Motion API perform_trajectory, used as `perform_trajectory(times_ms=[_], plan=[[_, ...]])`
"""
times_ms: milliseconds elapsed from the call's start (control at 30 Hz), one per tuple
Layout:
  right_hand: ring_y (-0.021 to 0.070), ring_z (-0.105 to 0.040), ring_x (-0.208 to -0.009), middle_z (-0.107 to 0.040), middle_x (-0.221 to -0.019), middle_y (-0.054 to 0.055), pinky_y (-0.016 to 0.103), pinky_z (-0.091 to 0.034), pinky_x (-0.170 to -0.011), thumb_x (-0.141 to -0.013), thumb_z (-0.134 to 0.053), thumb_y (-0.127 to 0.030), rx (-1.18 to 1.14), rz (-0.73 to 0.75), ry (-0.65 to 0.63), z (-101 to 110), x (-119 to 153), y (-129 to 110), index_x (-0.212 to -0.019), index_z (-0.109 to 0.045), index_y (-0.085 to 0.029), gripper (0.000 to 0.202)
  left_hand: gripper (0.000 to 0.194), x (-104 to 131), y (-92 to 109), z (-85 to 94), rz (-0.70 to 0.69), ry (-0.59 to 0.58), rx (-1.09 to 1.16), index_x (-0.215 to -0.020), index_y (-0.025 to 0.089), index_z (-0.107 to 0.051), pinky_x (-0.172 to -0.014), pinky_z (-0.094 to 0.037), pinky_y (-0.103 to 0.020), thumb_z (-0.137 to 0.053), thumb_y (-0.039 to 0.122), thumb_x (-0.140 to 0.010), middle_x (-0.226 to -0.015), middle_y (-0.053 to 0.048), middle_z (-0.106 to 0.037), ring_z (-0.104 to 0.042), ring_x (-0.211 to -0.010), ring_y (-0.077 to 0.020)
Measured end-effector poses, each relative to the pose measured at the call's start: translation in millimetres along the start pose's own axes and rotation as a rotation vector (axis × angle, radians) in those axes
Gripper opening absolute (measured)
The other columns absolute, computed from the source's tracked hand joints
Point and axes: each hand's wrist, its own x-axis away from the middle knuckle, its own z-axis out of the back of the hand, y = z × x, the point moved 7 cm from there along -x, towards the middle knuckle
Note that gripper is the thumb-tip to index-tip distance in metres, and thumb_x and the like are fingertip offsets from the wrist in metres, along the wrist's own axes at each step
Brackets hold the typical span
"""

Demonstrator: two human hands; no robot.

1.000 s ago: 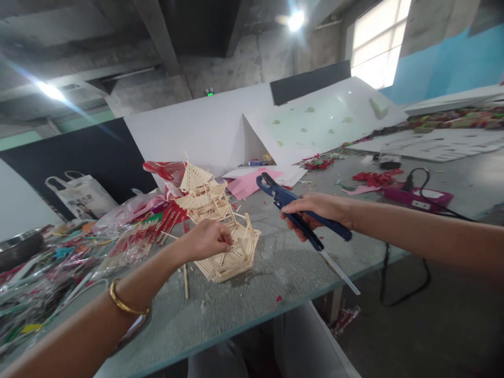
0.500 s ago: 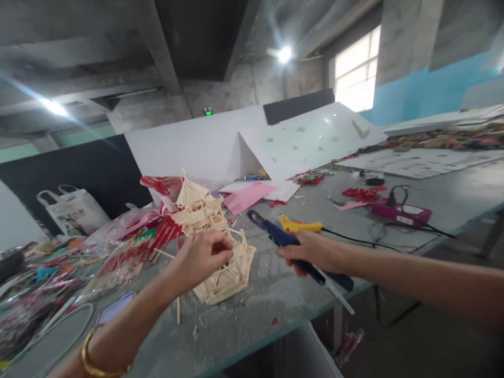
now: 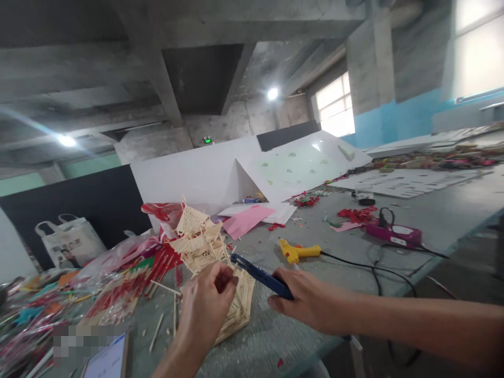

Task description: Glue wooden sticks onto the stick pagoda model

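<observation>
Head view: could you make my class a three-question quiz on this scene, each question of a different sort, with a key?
1. Which hand holds the blue tool?
2. True or false: the glue gun lies on the table.
3. What colour is the power strip?
(a) purple
(b) yellow
(c) green

Key
1. The right hand.
2. True.
3. (a) purple.
</observation>
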Motion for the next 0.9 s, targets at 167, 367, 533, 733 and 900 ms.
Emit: perform_trajectory(times_ms=[167, 367, 533, 733, 900], plan=[[0.0214, -0.056, -0.078, -0.061, -0.081, 0.007, 0.028, -0.035, -0.065, -0.08, -0.043, -0.046, 0.056, 0.024, 0.044, -4.5, -1.3, 5.9, -0.085, -0.052, -0.019, 0.029, 0.011, 1.9, 2.8, 4.1, -0.047, 0.065, -0.078, -0.069, 0.021, -0.056, -0.06, -0.041, -0.026, -0.052, 0.029, -0.074, -0.064, 0.003, -0.061, -0.057, -0.06, -0.0137], [0.0211, -0.055, -0.075, -0.06, -0.079, 0.006, 0.028, -0.033, -0.061, -0.079, -0.043, -0.044, 0.105, 0.051, 0.097, 0.7, -1.7, 2.9, -0.086, -0.052, -0.019, 0.027, 0.01, 5.5, 4.9, 9.1, -0.123, 0.159, -0.15, -0.069, 0.021, -0.057, -0.058, -0.043, -0.025, -0.052, 0.027, -0.074, -0.064, 0.002, -0.061, -0.058, -0.06, -0.0144], [0.0202, -0.056, -0.073, -0.06, -0.078, 0.005, 0.027, -0.032, -0.061, -0.079, -0.044, -0.038, 0.117, 0.094, 0.093, 4.1, -0.2, -5.5, -0.084, -0.051, -0.018, 0.023, 0.012, 7.7, 9.0, 11.6, -0.218, 0.234, -0.181, -0.068, 0.022, -0.058, -0.056, -0.044, -0.024, -0.052, 0.028, -0.076, -0.063, 0.002, -0.062, -0.058, -0.058, -0.0138], [0.0199, -0.056, -0.074, -0.06, -0.079, 0.006, 0.028, -0.032, -0.062, -0.08, -0.042, -0.039, 0.129, 0.101, 0.1, 4.5, 2.6, -6.5, -0.083, -0.052, -0.017, 0.025, 0.012, 12.4, 12.0, 13.5, -0.261, 0.267, -0.2, -0.07, 0.022, -0.057, -0.056, -0.044, -0.022, -0.051, 0.028, -0.078, -0.065, 0.002, -0.062, -0.059, -0.059, -0.0126], [0.0213, -0.057, -0.076, -0.061, -0.081, 0.007, 0.029, -0.034, -0.063, -0.082, -0.041, -0.04, 0.133, 0.122, 0.085, 7.2, 4.9, -12.5, -0.086, -0.052, -0.017, 0.026, 0.012, 15.1, 12.3, 12.7, -0.267, 0.262, -0.194, -0.069, 0.022, -0.056, -0.058, -0.044, -0.022, -0.05, 0.027, -0.079, -0.066, 0.002, -0.061, -0.059, -0.061, -0.012]])
